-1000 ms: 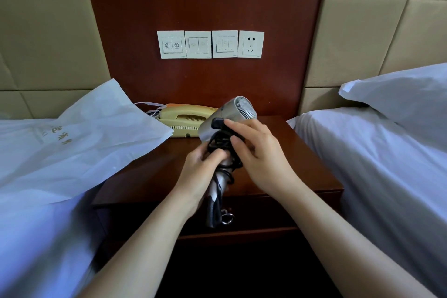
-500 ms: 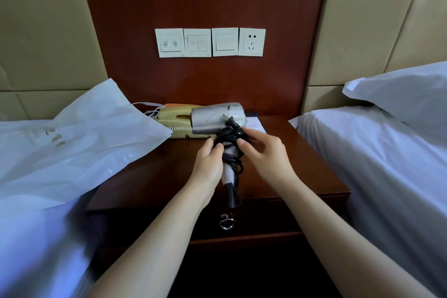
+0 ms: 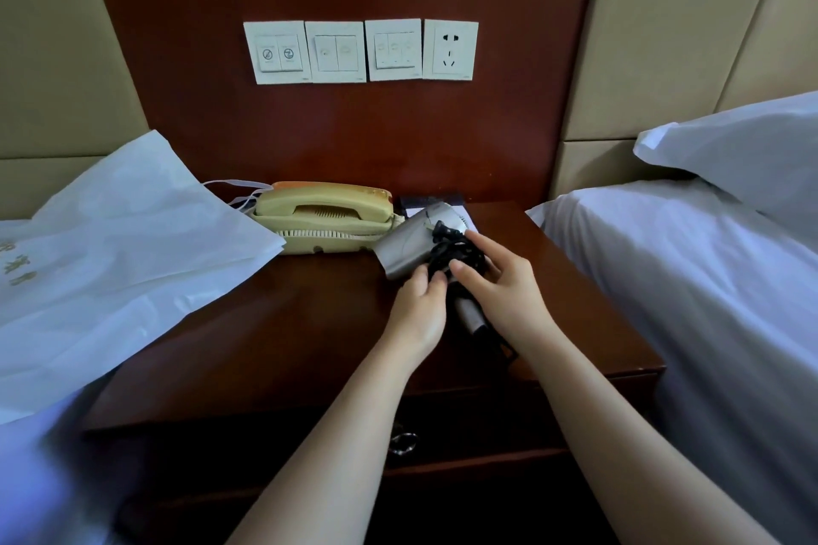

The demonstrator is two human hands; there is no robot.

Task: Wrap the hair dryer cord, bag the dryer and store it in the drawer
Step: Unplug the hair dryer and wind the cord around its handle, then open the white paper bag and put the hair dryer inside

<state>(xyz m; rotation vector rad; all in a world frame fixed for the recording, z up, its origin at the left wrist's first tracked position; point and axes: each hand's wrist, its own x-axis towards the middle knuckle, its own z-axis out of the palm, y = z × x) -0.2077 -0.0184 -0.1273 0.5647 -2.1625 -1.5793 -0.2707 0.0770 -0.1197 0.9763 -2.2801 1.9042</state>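
Dark-wood bedside table (image 3: 265,323) against panelled wall, cream telephone (image 3: 325,212) at rear. Found hair dryer (image 3: 407,250) just right of telephone, silver barrel low over table top; resting on it or held clear, cannot tell. Black cord (image 3: 458,254) bunched in loops where barrel meets handle, plug uppermost.

Left hand (image 3: 418,310) curled round handle beneath loops. Right hand (image 3: 502,285) pinching cord bundle between thumb and forefinger. Both hands close together, thumbs nearly touching.

White bag (image 3: 124,252) lying left of telephone, thin loops just beside it. Drawer (image 3: 487,438) below and in front of telephone, closed, ring pull showing.

Judged light, rigid and smooth-shelled, so likely slippery at barrel. Cord judged springy, liable to unwind if released. Best taken at handle, loops trapped under thumb. Wrapping judged near complete; bagging not yet begun.
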